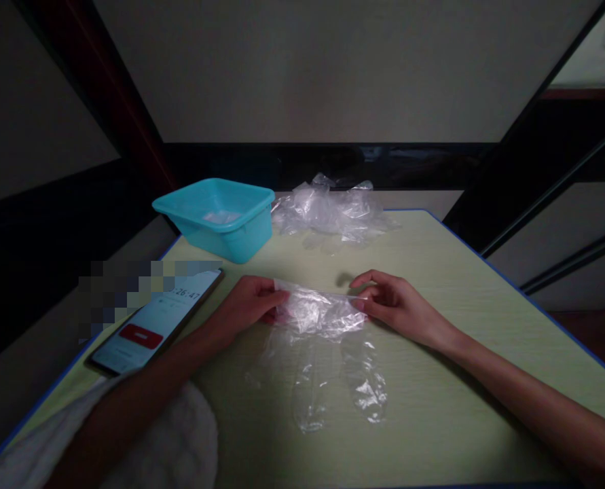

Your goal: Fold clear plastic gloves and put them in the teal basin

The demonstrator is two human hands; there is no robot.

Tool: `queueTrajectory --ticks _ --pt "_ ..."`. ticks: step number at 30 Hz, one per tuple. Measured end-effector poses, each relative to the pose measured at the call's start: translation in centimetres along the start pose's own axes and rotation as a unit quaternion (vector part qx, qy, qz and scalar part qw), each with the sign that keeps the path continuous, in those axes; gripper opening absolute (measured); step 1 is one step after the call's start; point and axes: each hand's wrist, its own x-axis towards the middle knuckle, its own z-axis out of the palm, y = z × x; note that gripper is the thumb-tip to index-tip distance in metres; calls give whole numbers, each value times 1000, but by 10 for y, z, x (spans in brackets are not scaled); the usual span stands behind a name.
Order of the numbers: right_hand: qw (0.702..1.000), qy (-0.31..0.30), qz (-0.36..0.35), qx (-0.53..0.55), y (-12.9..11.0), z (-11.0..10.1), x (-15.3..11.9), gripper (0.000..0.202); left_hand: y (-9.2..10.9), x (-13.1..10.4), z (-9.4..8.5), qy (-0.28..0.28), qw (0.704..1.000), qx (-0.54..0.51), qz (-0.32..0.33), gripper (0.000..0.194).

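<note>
A clear disposable plastic glove stretches between my two hands over the table, its thin finger parts hanging toward me. My left hand pinches the upper left corner between thumb and fingers. At the upper right corner, my right hand grips the film with its thumb and a bent finger, while the index finger is raised clear. Beyond my hands lies a loose heap of clear plastic gloves. Left of that heap stands a turquoise plastic basin with some clear plastic at its bottom.
A phone with a lit timer screen lies at the left, close to my left forearm. The pale wooden table has a blue edge and meets a wall panel at the back. White quilted cloth is at the lower left.
</note>
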Motion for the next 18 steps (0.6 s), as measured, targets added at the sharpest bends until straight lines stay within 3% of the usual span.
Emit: queueTrajectory --ticks 4,9,12,18 --pt "999 2 -38 -10 1 1 1 25 0 0 -1 -2 1000 4 6 20" --pt "999 7 -14 -32 -1 -1 1 22 -1 -1 -1 -3 1000 6 14 15" --pt "999 40 6 -30 -1 -4 3 23 1 -4 -1 5 1000 10 15 5" --pt "992 117 43 -28 4 -14 7 23 3 -4 -3 41 999 -17 23 20"
